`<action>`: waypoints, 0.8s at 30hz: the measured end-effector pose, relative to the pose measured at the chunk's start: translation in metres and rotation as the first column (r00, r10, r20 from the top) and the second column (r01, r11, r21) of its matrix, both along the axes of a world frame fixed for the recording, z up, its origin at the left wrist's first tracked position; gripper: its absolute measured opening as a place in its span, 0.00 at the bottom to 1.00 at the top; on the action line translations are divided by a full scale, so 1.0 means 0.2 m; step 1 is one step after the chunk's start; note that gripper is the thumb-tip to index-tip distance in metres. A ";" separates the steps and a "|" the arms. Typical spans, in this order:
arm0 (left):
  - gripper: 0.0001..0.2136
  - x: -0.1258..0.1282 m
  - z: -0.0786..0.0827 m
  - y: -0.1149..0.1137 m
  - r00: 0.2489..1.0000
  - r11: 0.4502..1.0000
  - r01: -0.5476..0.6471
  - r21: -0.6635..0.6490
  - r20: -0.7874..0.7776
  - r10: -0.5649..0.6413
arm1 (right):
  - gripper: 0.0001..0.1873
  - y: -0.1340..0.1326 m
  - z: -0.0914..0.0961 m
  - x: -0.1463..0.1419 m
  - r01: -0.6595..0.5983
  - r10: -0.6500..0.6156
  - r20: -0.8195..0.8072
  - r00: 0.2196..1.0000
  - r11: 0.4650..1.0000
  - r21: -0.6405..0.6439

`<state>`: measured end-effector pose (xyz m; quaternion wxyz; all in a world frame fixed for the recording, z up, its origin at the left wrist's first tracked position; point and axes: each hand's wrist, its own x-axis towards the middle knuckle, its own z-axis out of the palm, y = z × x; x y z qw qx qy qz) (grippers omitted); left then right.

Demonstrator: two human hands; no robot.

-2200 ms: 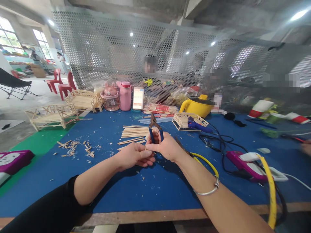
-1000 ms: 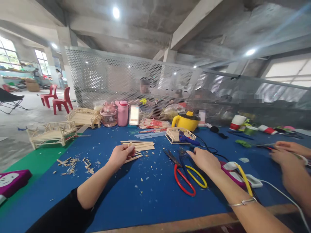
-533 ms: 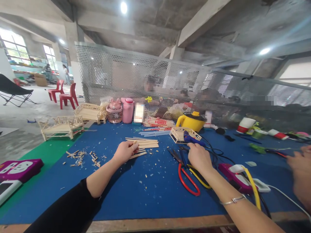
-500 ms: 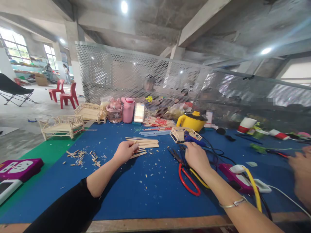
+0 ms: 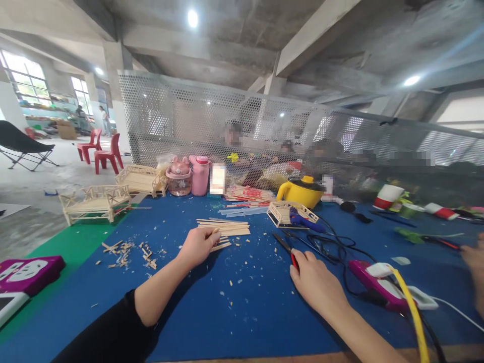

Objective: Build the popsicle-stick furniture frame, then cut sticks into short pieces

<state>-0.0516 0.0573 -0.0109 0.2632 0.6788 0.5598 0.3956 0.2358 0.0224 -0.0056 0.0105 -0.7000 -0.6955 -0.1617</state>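
Note:
My left hand (image 5: 199, 246) is closed in a pinch, with the pale end of a small wooden stick (image 5: 216, 231) showing at the fingertips. Right beside it lies a loose bundle of thin wooden sticks (image 5: 230, 229) on the blue table mat. My right hand (image 5: 315, 277) is wrapped round the red handle of a pair of scissors (image 5: 283, 244), whose dark blades point away to the upper left. Beyond that hand, a blue glue gun (image 5: 307, 222) rests against a small wooden model frame (image 5: 282, 216).
Wood offcuts (image 5: 121, 253) lie at left, near two wooden bed-like models (image 5: 96, 201). A yellow pot (image 5: 304, 191) and a pink bottle (image 5: 199, 176) stand by the perforated screen (image 5: 181, 116). Cables run to a purple power strip (image 5: 359, 275). Another person's hand (image 5: 474, 257) is at far right.
My right hand has come back from beside the glue gun and closed on the scissors' red handle. My left hand stays by the sticks.

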 end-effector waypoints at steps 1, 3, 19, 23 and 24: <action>0.17 0.00 0.00 0.00 1.000 1.000 -0.004 -0.009 0.005 0.004 | 0.20 0.03 0.00 0.00 0.018 -0.018 0.011 1.000 1.000 -0.003; 0.18 0.00 0.01 0.00 1.000 0.999 -0.012 -0.048 0.022 0.013 | 0.20 0.07 0.02 -0.02 0.018 -0.017 0.028 0.999 1.000 -0.001; 0.17 -0.02 -0.02 0.03 0.990 0.994 -0.040 -0.105 -0.138 0.025 | 0.20 0.36 0.10 -0.25 -0.145 0.128 -0.115 0.985 0.978 -0.148; 0.17 -0.04 -0.01 0.04 0.988 0.990 -0.093 -0.106 -0.132 0.078 | 0.36 0.37 -0.02 -0.35 -0.127 0.088 -0.202 0.975 0.974 -0.189; 0.17 -0.04 -0.01 0.04 0.988 0.990 -0.091 -0.109 -0.130 0.077 | 0.37 0.35 -0.04 -0.37 -0.147 0.096 -0.234 0.968 0.966 -0.211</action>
